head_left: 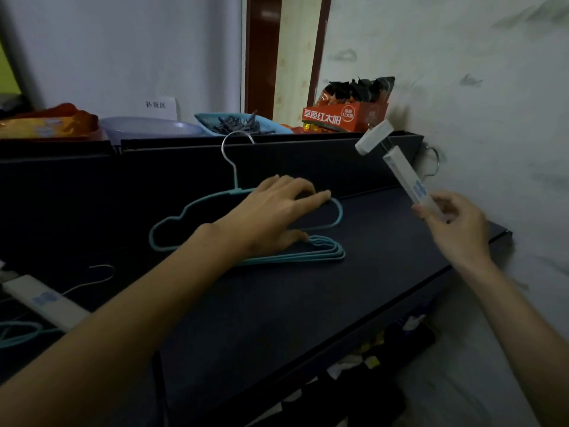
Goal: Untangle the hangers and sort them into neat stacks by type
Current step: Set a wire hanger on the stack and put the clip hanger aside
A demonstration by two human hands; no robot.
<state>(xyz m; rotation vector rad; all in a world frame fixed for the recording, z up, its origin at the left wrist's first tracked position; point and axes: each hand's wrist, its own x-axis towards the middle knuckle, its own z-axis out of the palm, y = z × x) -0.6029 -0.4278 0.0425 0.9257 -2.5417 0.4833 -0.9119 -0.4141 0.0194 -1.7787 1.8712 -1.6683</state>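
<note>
**Operator:** My left hand lies flat, fingers straight, pressing on the top teal wire hanger. That hanger tilts up against the dark back panel, its silver hook at the panel's top edge. Under my palm sits a teal stack of the same kind, nested loops showing at the right end.

**Observer:** And the right?

**Operator:** My right hand pinches the lower end of a white clip hanger between thumb and fingertips and holds it in the air near the wall. It is blurred; its metal hook shows behind it, by the panel's corner.

**Observer:** How far along?

**Operator:** I judge it partly done. The teal stack looks neat on the dark table, but the top one is not yet flat on it. At the far left lies a second white clip hanger crossing another teal hanger, so that corner is left to untangle. I see no white stack begun.

**Observer:** Any writing?

**Operator:** An orange box behind the panel reads 草原红太阳. A paper sign reads 补货区, I think. The white hangers carry a blue mark I cannot read.

**Observer:** Anything else?

**Operator:** A blue basket of grey pegs and a pale bowl.
</note>
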